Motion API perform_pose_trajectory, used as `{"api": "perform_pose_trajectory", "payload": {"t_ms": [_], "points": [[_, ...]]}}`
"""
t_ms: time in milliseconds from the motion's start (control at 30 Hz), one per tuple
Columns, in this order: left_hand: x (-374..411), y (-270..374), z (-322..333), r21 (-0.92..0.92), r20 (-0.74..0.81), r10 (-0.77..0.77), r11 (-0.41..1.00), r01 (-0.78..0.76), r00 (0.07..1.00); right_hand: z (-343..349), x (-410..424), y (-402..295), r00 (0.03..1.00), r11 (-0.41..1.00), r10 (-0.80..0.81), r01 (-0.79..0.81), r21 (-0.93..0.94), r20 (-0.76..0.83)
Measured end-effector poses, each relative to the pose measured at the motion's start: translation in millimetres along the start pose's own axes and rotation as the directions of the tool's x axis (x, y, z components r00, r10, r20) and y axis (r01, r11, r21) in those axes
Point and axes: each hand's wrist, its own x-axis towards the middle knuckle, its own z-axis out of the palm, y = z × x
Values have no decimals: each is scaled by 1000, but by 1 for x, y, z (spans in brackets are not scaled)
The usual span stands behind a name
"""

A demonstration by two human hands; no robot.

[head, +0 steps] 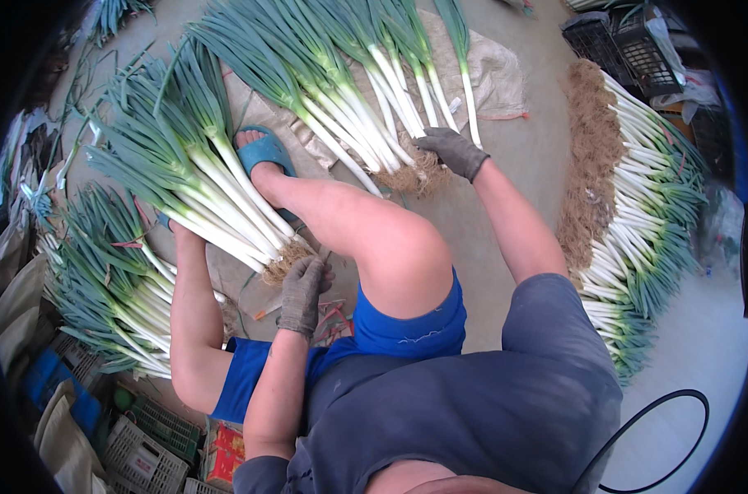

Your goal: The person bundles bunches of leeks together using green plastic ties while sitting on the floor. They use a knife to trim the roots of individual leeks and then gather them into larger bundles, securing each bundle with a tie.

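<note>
My right hand point(451, 151), in a dark work glove, reaches to the root end of a spread of long green onions point(349, 117) lying on a woven sack point(497, 77); its fingertips touch the white stalks. My left hand point(303, 293), in a grey knit glove, is beside the roots of a second bunch of long green onions point(226, 185), which rests between my legs. The fingers are curled near the root tips; whether they pinch a stalk or root is unclear. One single long onion point(468, 102) lies apart, right of the spread.
A long curved row of bundled onions point(633, 204), roots inward, lies at the right. More onions point(127, 290) lie left of my leg. Plastic crates point(145, 457) stand at the lower left, black crates point(646, 52) at the upper right. Red ties point(334, 324) lie near my left hand.
</note>
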Motion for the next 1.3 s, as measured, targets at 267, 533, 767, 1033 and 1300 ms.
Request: {"api": "perform_pose_trajectory", "payload": {"t_ms": [267,533,767,1033,1300], "points": [[-56,134,86,102,118,465,873,-477,877,-36,-151,-136,695,647,-719,664,-375,-10],[-101,163,169,63,219,205,973,-224,954,23,-258,-170,941,892,-334,300,339,47],[-129,104,101,-303,413,178,952,-49,893,48,-175,-243,990,845,-108,41,534,96],[-105,87,11,10,169,396,915,-403,903,111,-60,-315,938,871,-327,251,422,118],[-4,-9,-51,331,-441,496,864,-378,748,266,54,-372,728,740,-667,672,27,156]]}}
